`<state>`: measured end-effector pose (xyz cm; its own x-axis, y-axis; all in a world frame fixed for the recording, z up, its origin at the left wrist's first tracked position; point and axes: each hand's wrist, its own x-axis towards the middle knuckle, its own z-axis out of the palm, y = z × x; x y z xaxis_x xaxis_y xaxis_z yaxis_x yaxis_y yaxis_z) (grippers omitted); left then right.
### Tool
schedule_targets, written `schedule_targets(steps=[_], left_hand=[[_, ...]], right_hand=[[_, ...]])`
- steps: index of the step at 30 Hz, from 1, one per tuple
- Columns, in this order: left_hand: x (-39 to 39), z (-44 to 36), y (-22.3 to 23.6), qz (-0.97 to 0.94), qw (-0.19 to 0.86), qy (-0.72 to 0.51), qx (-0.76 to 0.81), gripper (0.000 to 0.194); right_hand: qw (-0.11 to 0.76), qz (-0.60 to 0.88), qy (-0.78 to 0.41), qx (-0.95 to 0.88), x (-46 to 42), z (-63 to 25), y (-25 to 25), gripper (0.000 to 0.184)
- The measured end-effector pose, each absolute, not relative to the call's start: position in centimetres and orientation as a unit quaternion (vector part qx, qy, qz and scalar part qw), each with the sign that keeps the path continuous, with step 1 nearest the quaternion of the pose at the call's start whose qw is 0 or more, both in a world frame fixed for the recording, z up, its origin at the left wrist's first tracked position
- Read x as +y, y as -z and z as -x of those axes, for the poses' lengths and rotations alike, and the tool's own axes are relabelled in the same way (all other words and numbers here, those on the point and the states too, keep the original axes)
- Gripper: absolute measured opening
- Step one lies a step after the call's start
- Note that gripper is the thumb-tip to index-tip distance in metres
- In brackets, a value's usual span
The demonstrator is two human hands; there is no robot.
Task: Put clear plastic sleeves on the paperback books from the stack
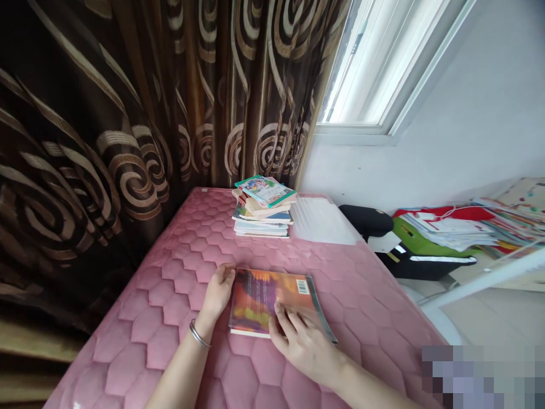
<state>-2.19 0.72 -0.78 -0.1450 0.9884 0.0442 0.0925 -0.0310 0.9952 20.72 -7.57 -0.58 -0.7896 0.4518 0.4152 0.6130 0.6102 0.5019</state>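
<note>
One orange-purple book (261, 291), barcode (302, 286) up, lies on the pink mattress (238, 375); of two hands, the left hand (219, 291), fingers close together, is at its 10 o'clock edge, grip impossible to tell, the right hand (304, 342) loosely spread over its 5 o'clock part; one book stack (264, 213) stands at 12 o'clock

Both arms were bare in the parts that showed, reaching in from the near side. The left forearm (181, 363) slanted far and rightward to a nearly straight left wrist (207, 322); the left hand (220, 288) had its fingers close together, bent toward the right. The right forearm (370, 383) slanted far and leftward; the right hand (300, 339), nearer, was back-up, fingers loosely spread and slightly bent. The hands stood apart.
</note>
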Motion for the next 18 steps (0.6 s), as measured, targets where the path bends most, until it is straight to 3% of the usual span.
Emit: schedule_targets(steps=[5, 9, 18], left_hand=[[0.7, 2.1, 0.9, -0.629, 0.335, -0.445, 0.543, 0.033], [0.7, 2.0, 0.7, -0.679, 0.277, -0.411, 0.541, 0.035], [0.7, 1.7, 0.2, -0.7, 0.239, -0.403, 0.538, 0.031]], right_hand=[[0.145, 0.311, 0.28, -0.897, -7.3, -22.2, 0.4, 0.025], [0.183, 0.329, 0.255, -0.891, -7.7, -22.4, 1.4, 0.039], [0.2, 0.344, 0.185, -0.899, -8.1, -23.0, 1.3, 0.03]])
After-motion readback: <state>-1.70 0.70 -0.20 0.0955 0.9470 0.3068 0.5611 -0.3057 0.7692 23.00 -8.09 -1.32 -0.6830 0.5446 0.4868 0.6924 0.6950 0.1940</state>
